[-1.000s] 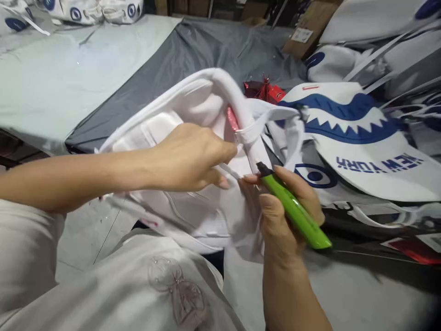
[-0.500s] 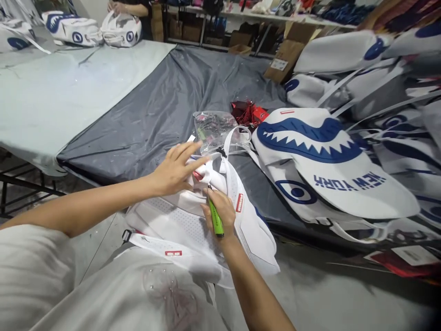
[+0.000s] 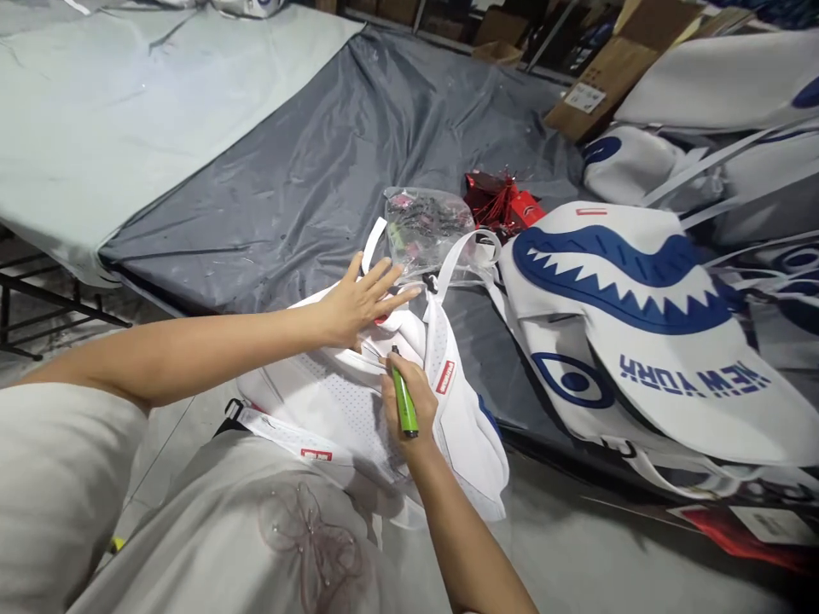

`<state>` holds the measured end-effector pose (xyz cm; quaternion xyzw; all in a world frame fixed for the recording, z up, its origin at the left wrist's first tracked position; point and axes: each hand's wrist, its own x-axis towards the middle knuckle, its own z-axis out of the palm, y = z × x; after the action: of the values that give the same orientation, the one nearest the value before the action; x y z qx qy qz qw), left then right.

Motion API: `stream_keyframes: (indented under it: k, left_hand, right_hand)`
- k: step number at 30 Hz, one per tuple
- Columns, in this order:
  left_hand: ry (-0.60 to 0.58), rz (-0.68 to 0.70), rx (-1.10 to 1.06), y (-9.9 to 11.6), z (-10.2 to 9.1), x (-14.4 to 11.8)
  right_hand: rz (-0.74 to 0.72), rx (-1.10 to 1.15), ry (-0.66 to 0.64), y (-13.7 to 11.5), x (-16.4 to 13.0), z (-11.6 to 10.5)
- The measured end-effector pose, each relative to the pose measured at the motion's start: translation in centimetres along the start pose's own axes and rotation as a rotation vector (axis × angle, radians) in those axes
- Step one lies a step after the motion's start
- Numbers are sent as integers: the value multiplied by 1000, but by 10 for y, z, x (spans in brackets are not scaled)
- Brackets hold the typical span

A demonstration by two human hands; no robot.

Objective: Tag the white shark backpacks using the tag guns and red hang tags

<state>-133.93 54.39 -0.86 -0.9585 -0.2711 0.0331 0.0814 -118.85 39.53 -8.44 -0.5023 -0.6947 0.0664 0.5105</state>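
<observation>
Left hand lies open, flattening the white backpack; right hand grips a green lighter — keep fabric taut beneath it.

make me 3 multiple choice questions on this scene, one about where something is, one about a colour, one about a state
1. Where is the clear plastic bag?
A. on the grey sheet beyond the white backpack
B. in the person's lap
C. on the floor

2. What colour is the lighter in the right hand?
A. red
B. green
C. blue

3. How is the left hand?
A. clenched in a fist
B. flat, fingers spread, on the white backpack
C. gripping the lighter

Answers: 1 A, it lies on the sheet past the backpack's top; 2 B, its body is bright green; 3 B, the fingers lie splayed on the fabric.
</observation>
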Motion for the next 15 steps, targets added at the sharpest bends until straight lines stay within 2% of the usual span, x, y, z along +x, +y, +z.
stream_keyframes:
  k: [3,8,10,12,15]
  left_hand:
    - [-26,-25,19,8,4,4]
    - [54,-19,-20,9,7,6]
    - [78,-15,-23,8,8,4]
    - [91,-18,-33,7,9,4]
    - [91,-58,-56,7,13,4]
  right_hand:
    - [53,-20,-7,5,1,3]
    - [153,-42,-114,5,11,-9]
    - [237,-51,-125,3,15,-20]
    - [346,-69,-84,0,20,-28]
    - [516,-95,-83,-5,31,-32]
